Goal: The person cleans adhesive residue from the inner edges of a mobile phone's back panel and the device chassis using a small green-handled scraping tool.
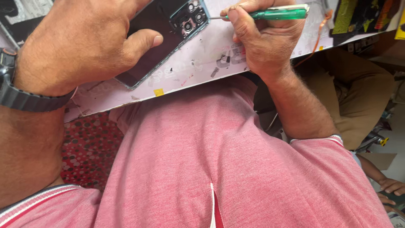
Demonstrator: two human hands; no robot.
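Observation:
A dark smartphone [162, 31] lies back-up on the white work board [190, 69], its camera block [192, 19] toward the top. My left hand [80, 42] presses down on the phone's left part, thumb resting on its back; a black watch sits on that wrist. My right hand [257, 38] grips a green-handled screwdriver [276, 14] held level, its thin metal tip pointing left and reaching the edge of the camera block.
The board's near edge rests against my pink shirt. An orange cord [320, 29] and dark printed packets [363, 14] lie at the board's right end. Another person's hand [390, 185] shows at the lower right, beside tan trousers [358, 88]. Red dotted fabric [88, 145] is below left.

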